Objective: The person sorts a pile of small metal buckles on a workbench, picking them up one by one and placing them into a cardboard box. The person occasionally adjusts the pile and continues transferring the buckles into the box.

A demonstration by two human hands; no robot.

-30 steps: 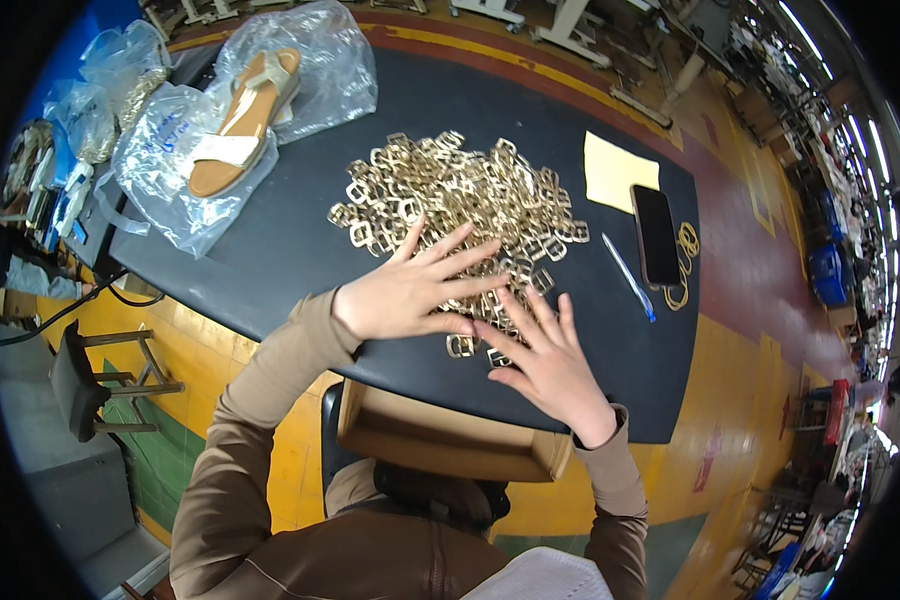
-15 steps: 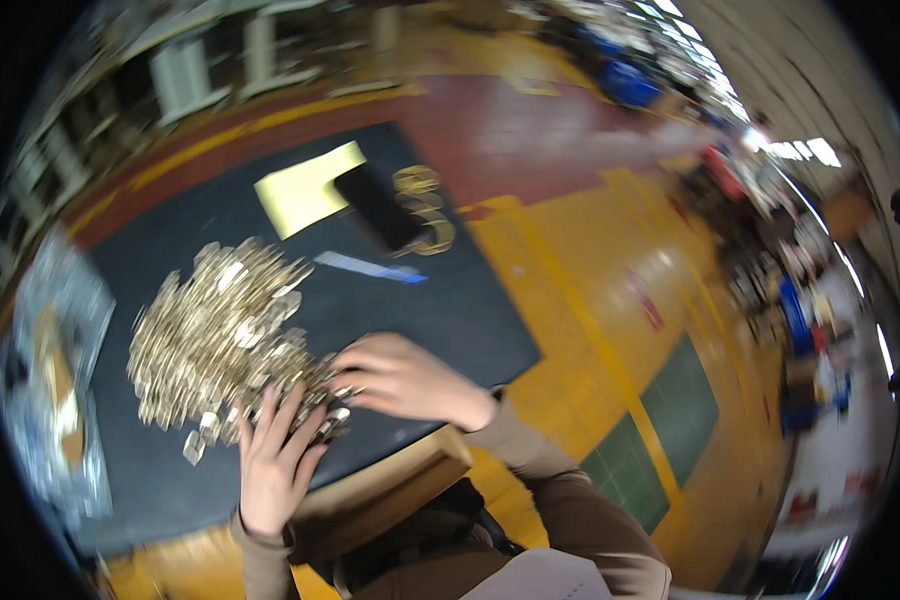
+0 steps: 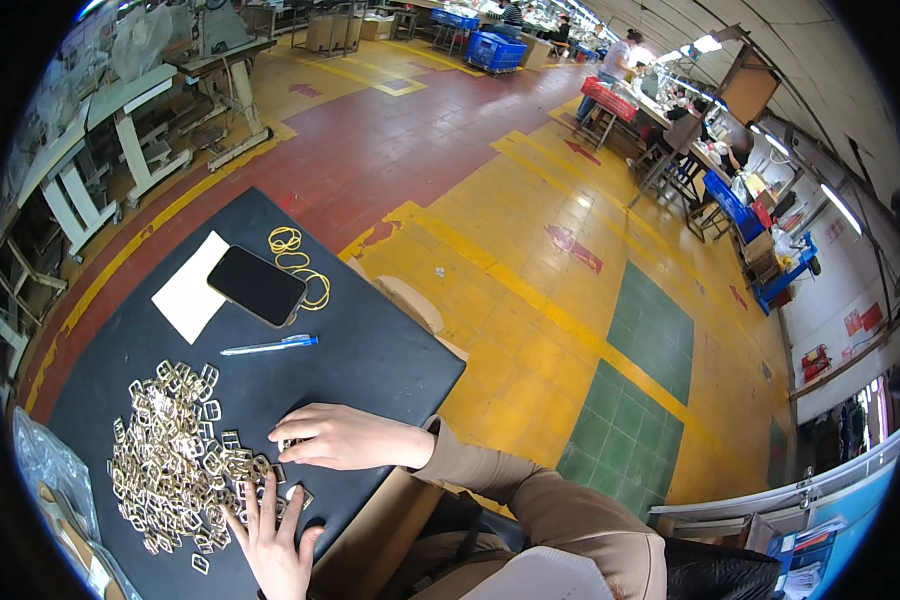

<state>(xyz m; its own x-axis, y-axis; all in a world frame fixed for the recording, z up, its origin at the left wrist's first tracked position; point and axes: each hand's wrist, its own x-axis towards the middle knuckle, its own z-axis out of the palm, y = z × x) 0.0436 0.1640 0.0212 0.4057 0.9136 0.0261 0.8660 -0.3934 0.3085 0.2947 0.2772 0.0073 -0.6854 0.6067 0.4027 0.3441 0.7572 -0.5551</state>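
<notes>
A heap of small gold-coloured metal buckles (image 3: 170, 470) lies on a black tabletop (image 3: 390, 350) at the lower left. My left hand (image 3: 278, 548) rests at the heap's near right edge, fingers spread with their tips touching buckles. Just beyond it, my right hand (image 3: 345, 437) lies over the heap's right side. Its fingers are curled together, and a buckle shows at their tips; how many lie under them is hidden.
Beyond the heap lie a blue-and-clear pen (image 3: 270, 346), a black phone (image 3: 258, 285) overlapping pale paper (image 3: 190, 288), and yellow rubber bands (image 3: 300, 265). A clear plastic bag (image 3: 55, 470) sits at the left edge. Machine tables (image 3: 120, 110) stand far left; people work at the far right.
My view has turned, so the table and heap appear lower and farther left, and the blur has gone. Both hands remain at the heap's near right edge.
</notes>
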